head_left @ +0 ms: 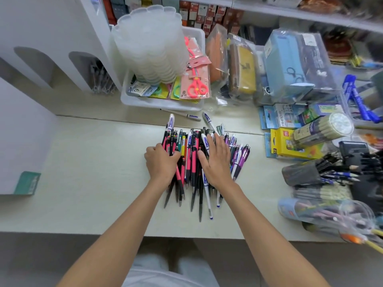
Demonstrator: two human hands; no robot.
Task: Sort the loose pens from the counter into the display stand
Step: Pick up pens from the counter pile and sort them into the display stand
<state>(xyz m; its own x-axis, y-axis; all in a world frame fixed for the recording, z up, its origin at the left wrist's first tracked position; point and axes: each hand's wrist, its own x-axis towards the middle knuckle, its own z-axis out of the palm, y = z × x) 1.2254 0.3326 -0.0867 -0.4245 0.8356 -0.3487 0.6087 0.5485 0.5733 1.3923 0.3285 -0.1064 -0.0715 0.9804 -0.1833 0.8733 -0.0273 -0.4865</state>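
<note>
Can't count the pens in the pile: way too many, stacked over each other, and partly covered by both forearms. Mostly pink-and-black and plain black barrels, plus a few white ones with blue print and some purple at the right edge. Lying mid-tabletop, tips mostly toward the near edge.

Can't see the fingertips of the left grip either. Curled round a bunch of pens at the pile's left side, with one white cap poking out beyond the knuckles. Easier with the right grip: laid flat on top of the pile, fingers straight and spread, holding nothing, just pressing down.

Can only see part of the display stand at far left, white and cut off by the frame edge. Counting two arched slots for sure, maybe a third at the very edge. Something pen-like in the right-hand slot, too blurry to number.

Counting two stray white pens past the pile, just in front of one white bin of carded scissors, with one stack of frosted trays standing in it. Right side all smeared: bagged pencil cases, tubs of pencils, no hope of a count.
</note>
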